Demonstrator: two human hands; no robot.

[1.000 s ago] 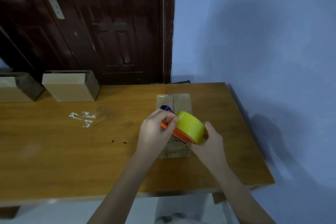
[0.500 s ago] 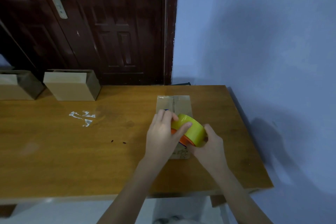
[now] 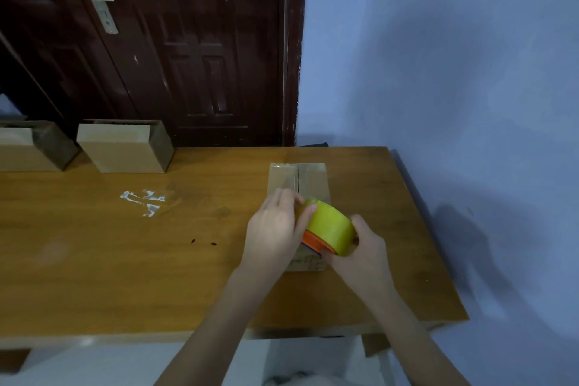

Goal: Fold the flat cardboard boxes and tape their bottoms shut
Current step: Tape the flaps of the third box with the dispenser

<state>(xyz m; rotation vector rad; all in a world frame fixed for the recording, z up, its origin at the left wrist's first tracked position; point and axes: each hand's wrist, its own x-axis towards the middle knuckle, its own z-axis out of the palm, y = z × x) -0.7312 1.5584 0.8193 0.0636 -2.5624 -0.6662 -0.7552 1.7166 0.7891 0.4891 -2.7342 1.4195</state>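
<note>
Both hands [image 3: 275, 230] on tape dispenser [image 3: 327, 230] atop box [image 3: 310, 177]

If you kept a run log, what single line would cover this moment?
step: taping box bottom | left hand: on tape roll | right hand: grips tape roll | box: on table, seam up

Dim, bluish light; soft focus, wide-angle bending, shadows on the wall [image 3: 454, 103].

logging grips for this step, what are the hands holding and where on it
Both hold the yellow tape roll on its orange dispenser over the cardboard box: left hand grips its far end, right hand its near end.
</note>
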